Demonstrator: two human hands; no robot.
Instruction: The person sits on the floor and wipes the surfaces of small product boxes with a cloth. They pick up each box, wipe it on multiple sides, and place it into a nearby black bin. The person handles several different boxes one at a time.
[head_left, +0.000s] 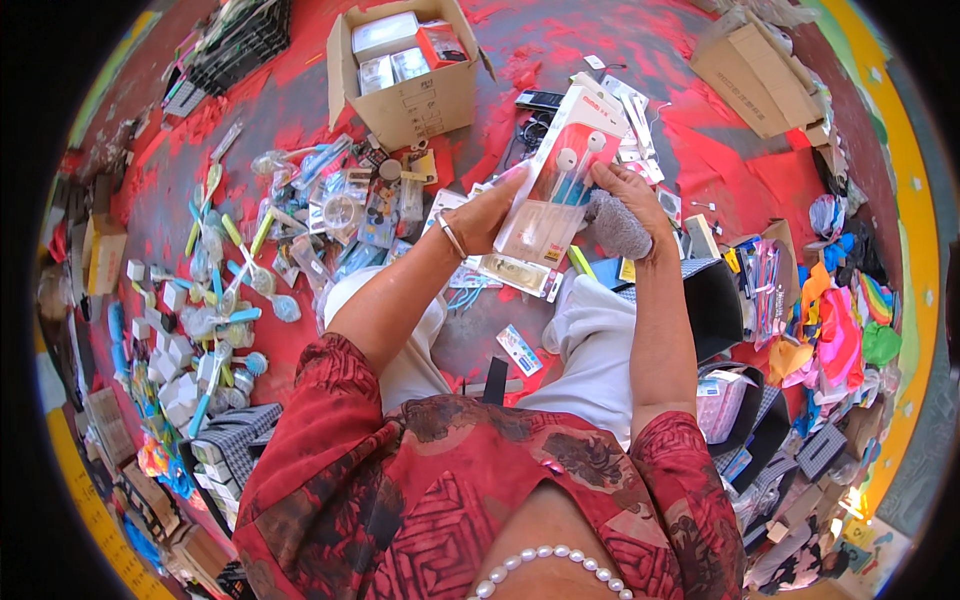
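In front of my chest is a boxed pair of white earphones (590, 142), in a white and red package with a clear window. My left hand (490, 212) grips its left side, the fingers partly hidden behind it. My right hand (645, 205) is closed around a fuzzy grey cloth (615, 228), and its thumb and fingertips lie against the package's right edge. Beyond the package are white boxes with cables (635, 120) and a dark phone-like device (540, 100). Below it, another flat clear pack (515, 272) lies over my lap.
An open cardboard box (420, 105) of small boxes stands ahead. Left are heaped packaged goods (340, 210), long-handled brushes (262, 280) and white cubes (180, 395). At right sit black checked bins (715, 310) and colourful plastic items (840, 335). A small blue-white packet (519, 350) lies between my legs.
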